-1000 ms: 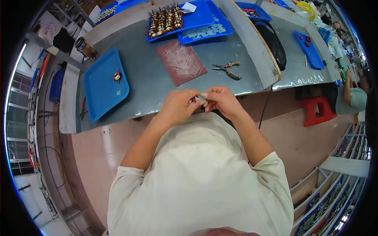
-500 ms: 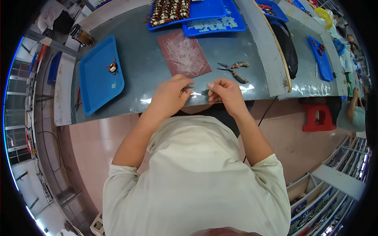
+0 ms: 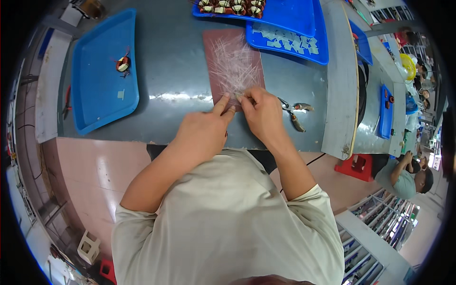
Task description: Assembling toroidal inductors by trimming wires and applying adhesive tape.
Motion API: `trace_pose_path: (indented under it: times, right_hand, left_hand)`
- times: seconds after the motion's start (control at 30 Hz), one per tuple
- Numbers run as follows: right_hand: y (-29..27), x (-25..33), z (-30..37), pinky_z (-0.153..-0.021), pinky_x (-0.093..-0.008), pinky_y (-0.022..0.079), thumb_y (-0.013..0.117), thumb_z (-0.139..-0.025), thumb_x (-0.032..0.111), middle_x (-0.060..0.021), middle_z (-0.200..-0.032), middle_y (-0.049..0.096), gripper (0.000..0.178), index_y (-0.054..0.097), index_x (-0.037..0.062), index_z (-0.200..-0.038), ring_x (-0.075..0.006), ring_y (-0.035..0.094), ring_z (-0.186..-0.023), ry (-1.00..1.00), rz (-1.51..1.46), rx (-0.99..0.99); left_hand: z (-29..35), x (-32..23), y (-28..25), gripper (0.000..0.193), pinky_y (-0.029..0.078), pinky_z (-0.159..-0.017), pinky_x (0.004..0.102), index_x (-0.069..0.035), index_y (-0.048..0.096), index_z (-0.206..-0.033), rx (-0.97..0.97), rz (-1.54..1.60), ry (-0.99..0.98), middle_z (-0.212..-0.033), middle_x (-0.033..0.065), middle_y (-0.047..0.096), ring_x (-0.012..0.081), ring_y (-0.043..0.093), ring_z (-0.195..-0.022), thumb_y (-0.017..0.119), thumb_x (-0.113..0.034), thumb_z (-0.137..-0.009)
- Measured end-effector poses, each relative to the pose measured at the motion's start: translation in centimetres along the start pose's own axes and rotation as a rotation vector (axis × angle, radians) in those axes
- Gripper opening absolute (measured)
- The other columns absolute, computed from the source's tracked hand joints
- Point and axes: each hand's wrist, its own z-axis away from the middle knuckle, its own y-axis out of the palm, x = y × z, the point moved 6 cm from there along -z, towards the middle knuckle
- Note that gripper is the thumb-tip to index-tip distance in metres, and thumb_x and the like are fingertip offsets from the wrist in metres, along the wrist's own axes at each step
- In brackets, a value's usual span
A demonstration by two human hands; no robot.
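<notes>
Both hands, left [image 3: 203, 130] and right [image 3: 262, 114], fingertips on the brown mat's [image 3: 223, 50] near edge beside pliers [image 3: 295, 114].

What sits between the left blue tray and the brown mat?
Head view: only bare grey tabletop lies between the blue tray and the brown mat.

I sit at a long grey workbench [image 3: 180, 114] whose top catches a streak of overhead light. Under me the floor [image 3: 90, 171] is glossy pinkish tile with bright glare. A red stool [image 3: 355, 166] stands to my right by the bench end, and a white stool [image 3: 88, 247] sits low on my left. Shelving racks [image 3: 380, 228] run along the right, beside a seated person [image 3: 403, 173].
</notes>
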Motion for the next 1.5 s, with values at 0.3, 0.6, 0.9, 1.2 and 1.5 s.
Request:
trace_pose_path:
  times: [0.3, 0.6, 0.9, 1.2, 1.5]
  right_hand:
    - [-0.6, -0.1, -1.6, -0.068, -0.0410, 0.050, 0.068, -0.076, 0.014, -0.0101, -0.086, 0.059, 0.014, 0.061, 0.0076, -0.087, -0.0301, 0.063, -0.081, -0.333, 0.633, -0.013]
    - [-3.9, -1.1, -0.7, -0.060, -0.0305, 0.051, 0.071, -0.094, 0.008, -0.0089, -0.083, 0.070, 0.009, 0.069, -0.0001, -0.092, -0.0172, 0.066, -0.067, 0.492, -0.613, 0.133]
    - [1.7, -1.7, 3.0, -0.057, -0.0304, 0.050, 0.059, -0.105, 0.019, -0.0082, -0.072, 0.063, 0.022, 0.066, 0.0002, -0.095, -0.0193, 0.062, -0.060, 0.713, -1.457, 0.434]
    - [-0.5, -0.6, 3.1, -0.064, -0.0263, 0.050, 0.062, -0.105, 0.018, -0.0046, -0.085, 0.066, 0.018, 0.067, 0.0003, -0.107, -0.0146, 0.063, -0.070, 0.472, -0.904, 0.354]
    - [-2.5, 0.5, 0.8, -0.073, -0.0301, 0.052, 0.076, -0.091, 0.003, -0.0090, -0.093, 0.071, 0.010, 0.074, -0.0032, -0.099, -0.0136, 0.067, -0.081, 0.087, -0.479, 0.305]
  left_hand:
    - [-0.7, -0.2, 0.3, 0.063, 0.062, -0.076, 0.0432, -0.004, 0.060, -0.143, 0.120, 0.010, 0.005, -0.162, 0.0196, 0.043, 0.0313, 0.077, -0.082, 0.073, -0.016, -0.083]
    - [-0.9, 1.6, -1.4, 0.049, 0.061, -0.079, 0.0415, -0.009, 0.065, -0.137, -0.183, 0.218, 0.004, -0.141, 0.0122, 0.065, 0.0321, 0.075, -0.091, 0.071, -0.016, -0.089]
    - [-1.9, 0.3, -3.9, 0.027, 0.058, -0.070, 0.0354, -0.008, 0.076, -0.111, -0.420, 0.375, 0.209, -0.102, 0.0046, 0.073, 0.0252, 0.071, -0.084, 0.077, -0.005, -0.084]
    - [-2.2, 2.1, -3.4, 0.012, 0.052, -0.066, 0.0376, -0.008, 0.075, -0.091, -0.296, 0.618, 0.102, -0.082, 0.0040, 0.068, 0.0257, 0.065, -0.074, 0.072, -0.002, -0.081]
    - [-3.2, 2.2, -2.6, 0.010, 0.050, -0.066, 0.0314, -0.002, 0.074, -0.095, -0.105, 0.774, -0.071, -0.084, 0.0068, 0.071, 0.0227, 0.066, -0.072, 0.073, -0.002, -0.085]
